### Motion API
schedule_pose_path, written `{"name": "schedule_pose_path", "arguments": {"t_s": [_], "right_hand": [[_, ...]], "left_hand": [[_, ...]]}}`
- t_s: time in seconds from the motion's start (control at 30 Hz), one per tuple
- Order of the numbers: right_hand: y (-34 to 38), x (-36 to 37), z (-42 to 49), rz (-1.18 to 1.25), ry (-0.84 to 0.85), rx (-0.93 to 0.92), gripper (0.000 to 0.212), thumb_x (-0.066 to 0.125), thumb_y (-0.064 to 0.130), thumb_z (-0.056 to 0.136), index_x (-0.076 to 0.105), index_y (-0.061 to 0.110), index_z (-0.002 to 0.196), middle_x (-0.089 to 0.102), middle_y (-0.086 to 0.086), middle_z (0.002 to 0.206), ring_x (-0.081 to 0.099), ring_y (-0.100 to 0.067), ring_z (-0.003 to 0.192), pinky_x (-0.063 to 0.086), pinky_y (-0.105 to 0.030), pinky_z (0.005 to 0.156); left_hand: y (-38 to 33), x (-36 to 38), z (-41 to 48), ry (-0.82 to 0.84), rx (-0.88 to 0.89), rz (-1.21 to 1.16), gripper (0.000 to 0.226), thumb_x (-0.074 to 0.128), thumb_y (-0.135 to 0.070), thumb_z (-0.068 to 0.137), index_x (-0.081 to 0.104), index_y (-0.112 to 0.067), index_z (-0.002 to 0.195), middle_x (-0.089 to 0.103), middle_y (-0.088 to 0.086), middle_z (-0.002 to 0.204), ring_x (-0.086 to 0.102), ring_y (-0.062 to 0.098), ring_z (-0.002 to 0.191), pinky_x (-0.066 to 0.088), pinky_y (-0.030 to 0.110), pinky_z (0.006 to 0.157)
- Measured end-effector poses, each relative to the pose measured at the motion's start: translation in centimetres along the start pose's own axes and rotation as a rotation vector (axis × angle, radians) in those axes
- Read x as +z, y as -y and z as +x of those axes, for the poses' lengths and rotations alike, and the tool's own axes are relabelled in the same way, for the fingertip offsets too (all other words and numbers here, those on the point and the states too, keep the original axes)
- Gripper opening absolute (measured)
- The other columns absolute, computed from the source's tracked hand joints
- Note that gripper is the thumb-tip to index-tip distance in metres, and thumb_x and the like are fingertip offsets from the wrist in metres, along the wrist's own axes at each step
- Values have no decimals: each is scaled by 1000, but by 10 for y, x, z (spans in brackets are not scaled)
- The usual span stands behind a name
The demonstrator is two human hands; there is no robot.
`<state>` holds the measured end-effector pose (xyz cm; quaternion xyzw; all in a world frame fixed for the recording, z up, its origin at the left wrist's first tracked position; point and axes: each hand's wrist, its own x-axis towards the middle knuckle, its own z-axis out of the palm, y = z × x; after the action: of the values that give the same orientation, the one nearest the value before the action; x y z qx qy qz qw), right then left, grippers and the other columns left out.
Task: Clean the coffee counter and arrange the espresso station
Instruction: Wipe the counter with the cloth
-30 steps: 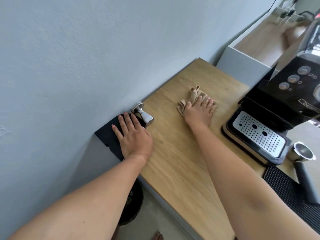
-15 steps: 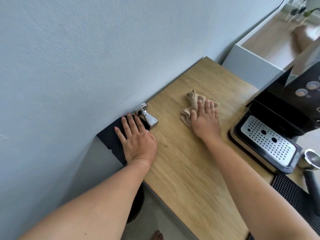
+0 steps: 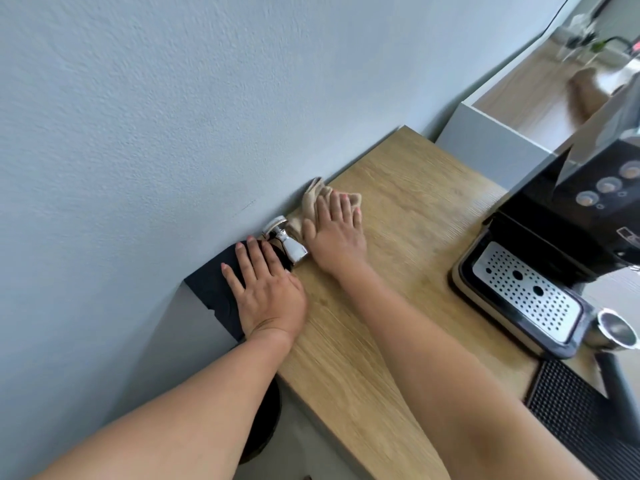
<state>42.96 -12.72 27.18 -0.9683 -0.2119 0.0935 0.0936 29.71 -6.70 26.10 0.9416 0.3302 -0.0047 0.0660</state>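
My right hand [image 3: 337,233] presses flat on a beige cloth [image 3: 313,197] on the wooden counter [image 3: 398,209], close to the wall. Just left of it lies a chrome tamper [image 3: 289,242] on its side, partly on a black tamping mat [image 3: 211,287] at the counter's left corner. My left hand [image 3: 266,289] rests flat on that mat, fingers straight. The black espresso machine [image 3: 571,216] with its perforated drip tray [image 3: 526,289] stands at the right.
A metal portafilter [image 3: 614,332] with a black handle lies by the drip tray, beside a black ribbed mat [image 3: 568,407] at the lower right. A white cabinet [image 3: 485,140] adjoins the counter's far end. A dark round bin [image 3: 266,420] sits below the counter's left edge.
My right hand has slid the cloth left and toward the wall, ending next to the tamper. My left hand has stayed on the black mat.
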Motion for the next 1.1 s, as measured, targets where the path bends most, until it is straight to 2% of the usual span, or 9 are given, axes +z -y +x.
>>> {"name": "schedule_pose_path", "arguments": {"t_s": [0.13, 0.23, 0.33, 0.4, 0.57, 0.77, 0.93, 1.1], "right_hand": [[-46, -1, -39, -6, -8, -72, 63, 10, 55, 102, 1, 27, 158, -8, 3, 165, -13, -18, 152, -3, -42, 124], [-83, -12, -24, -54, -44, 118, 66, 2, 57, 100, -4, 25, 157, -12, -3, 164, -14, -22, 151, -3, -44, 124], [-87, -22, 11, 3, -61, 374, 68, 8, 54, 99, -1, 21, 158, -11, -7, 165, -13, -25, 152, -3, -46, 123], [-72, -23, 24, 22, -44, 429, 69, 11, 53, 99, -1, 20, 158, -11, -9, 165, -13, -27, 152, -5, -47, 123], [-27, -2, -21, 37, -11, 136, 67, 16, 52, 100, 6, 22, 159, -5, -4, 166, -12, -22, 153, -8, -43, 123], [-46, 12, -160, -61, -2, 100, 66, 14, 56, 101, 2, 26, 158, -10, 4, 165, -15, -15, 151, -5, -40, 124], [-102, 2, -207, -63, -4, 352, 70, 9, 62, 97, -6, 29, 157, -15, 2, 165, -19, -15, 150, -5, -41, 124], [-76, 0, -161, 27, -24, 602, 74, 13, 61, 98, -4, 21, 158, -15, -6, 165, -19, -24, 151, -10, -44, 122]], "left_hand": [[0, 0, -1, -3, -4, -6, 67, 27, -33, 94, 19, -7, 155, 9, 14, 164, 1, 31, 151, 1, 59, 118], [0, 2, 0, -15, -1, -7, 67, 28, -33, 94, 18, -6, 155, 9, 15, 164, 1, 32, 151, 2, 59, 118], [0, 4, 0, -26, 3, -16, 67, 28, -32, 94, 17, -6, 155, 9, 15, 164, 1, 32, 151, 2, 59, 118], [0, 5, 0, -28, 4, -15, 66, 28, -31, 95, 17, -6, 155, 9, 15, 164, 1, 32, 151, 1, 59, 118], [-1, 4, 0, -6, -10, -33, 64, 31, -29, 95, 22, -6, 154, 13, 15, 163, 3, 33, 151, 2, 59, 118], [2, 0, -2, 30, 10, -59, 65, 27, -31, 97, 17, -7, 156, 8, 14, 164, -1, 32, 151, -1, 58, 118], [5, -3, -2, 47, 40, -73, 66, 24, -32, 97, 13, -5, 156, 4, 15, 164, -4, 33, 151, -3, 59, 118], [7, -3, -1, 50, 48, -90, 65, 27, -30, 97, 16, -4, 155, 7, 16, 164, -2, 34, 151, -2, 60, 117]]}}
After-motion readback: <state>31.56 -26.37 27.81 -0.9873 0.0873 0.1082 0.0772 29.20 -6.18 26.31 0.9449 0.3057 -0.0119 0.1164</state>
